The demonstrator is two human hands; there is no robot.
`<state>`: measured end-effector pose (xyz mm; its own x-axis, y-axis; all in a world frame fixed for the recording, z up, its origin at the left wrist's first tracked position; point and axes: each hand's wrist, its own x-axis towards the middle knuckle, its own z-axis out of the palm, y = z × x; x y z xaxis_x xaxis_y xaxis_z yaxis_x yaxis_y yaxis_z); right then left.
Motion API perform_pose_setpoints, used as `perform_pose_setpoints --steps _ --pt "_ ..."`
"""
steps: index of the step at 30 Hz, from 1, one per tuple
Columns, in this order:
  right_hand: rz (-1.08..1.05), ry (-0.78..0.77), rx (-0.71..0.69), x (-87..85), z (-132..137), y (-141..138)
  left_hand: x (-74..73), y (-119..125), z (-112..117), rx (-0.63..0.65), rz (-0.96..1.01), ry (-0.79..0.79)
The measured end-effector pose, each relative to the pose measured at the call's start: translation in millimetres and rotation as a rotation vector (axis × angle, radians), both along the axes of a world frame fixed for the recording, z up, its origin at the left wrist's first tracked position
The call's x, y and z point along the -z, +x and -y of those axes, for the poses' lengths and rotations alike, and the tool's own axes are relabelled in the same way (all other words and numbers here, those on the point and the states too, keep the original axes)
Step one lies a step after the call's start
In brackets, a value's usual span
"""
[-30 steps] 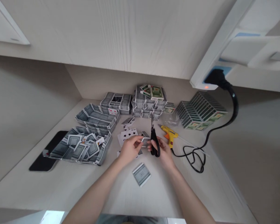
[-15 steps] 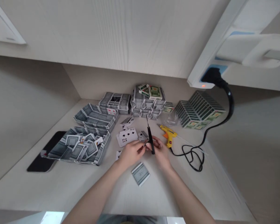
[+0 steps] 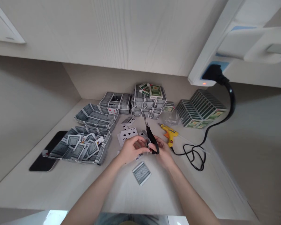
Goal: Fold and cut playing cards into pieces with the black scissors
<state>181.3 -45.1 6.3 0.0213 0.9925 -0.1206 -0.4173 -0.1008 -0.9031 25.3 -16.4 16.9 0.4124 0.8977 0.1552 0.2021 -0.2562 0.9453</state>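
My right hand (image 3: pixel 162 152) grips black-handled scissors (image 3: pixel 151 139), their blades pointing up and away toward the stacks at the back. My left hand (image 3: pixel 131 148) is closed in a pinch on a small playing card piece (image 3: pixel 142 144) held right beside the scissor blades. Face-up cards (image 3: pixel 127 135) lie just beyond my hands. A single face-down card (image 3: pixel 141 173) rests on the desk below them.
A tray made of cards (image 3: pixel 79 150) holds loose cards at left, over a black phone (image 3: pixel 45 156). More card trays (image 3: pixel 96 116) and card boxes (image 3: pixel 148 101) stand behind. A yellow glue gun (image 3: pixel 170 135) with its black cord (image 3: pixel 194 153) lies right. Decks (image 3: pixel 199 111) are lined at far right.
The scissors tilted from upright to leaning left and shifted slightly. My left hand moved a little forward with the card piece. The view shifted slightly.
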Motion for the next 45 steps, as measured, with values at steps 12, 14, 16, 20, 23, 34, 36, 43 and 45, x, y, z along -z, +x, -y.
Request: perform_pose_setpoints --steps 12,14,16,20,23,34,36,43,45 --pt "-0.337 -0.212 -0.005 5.7 -4.7 11.6 -3.7 -10.5 -7.3 0.085 0.156 -0.259" --pt "-0.412 -0.220 -0.031 7.3 -5.8 12.2 -4.0 -10.3 -8.0 0.116 0.193 -0.282" --pt "-0.472 -0.208 -0.069 9.2 -6.5 12.8 -1.9 -9.5 -8.6 0.155 0.225 -0.313" --pt "-0.521 -0.172 -0.155 13.3 -7.0 14.6 5.5 -6.5 -8.3 0.222 0.289 -0.415" --pt "-0.515 -0.158 -0.191 14.8 -7.0 15.3 7.4 -4.2 -6.4 0.254 0.326 -0.489" --pt "-0.399 -0.032 -0.204 7.9 -3.6 3.4 5.4 11.8 3.8 0.260 0.373 -0.595" --pt "-0.356 0.000 -0.227 6.9 -2.0 1.9 6.7 13.9 5.1 0.248 0.366 -0.576" --pt "-0.251 0.036 -0.284 5.9 3.1 -4.7 10.9 13.8 5.5 0.210 0.283 -0.525" --pt "-0.244 0.028 -0.292 5.6 4.0 -6.4 10.3 14.2 5.9 0.188 0.262 -0.512"
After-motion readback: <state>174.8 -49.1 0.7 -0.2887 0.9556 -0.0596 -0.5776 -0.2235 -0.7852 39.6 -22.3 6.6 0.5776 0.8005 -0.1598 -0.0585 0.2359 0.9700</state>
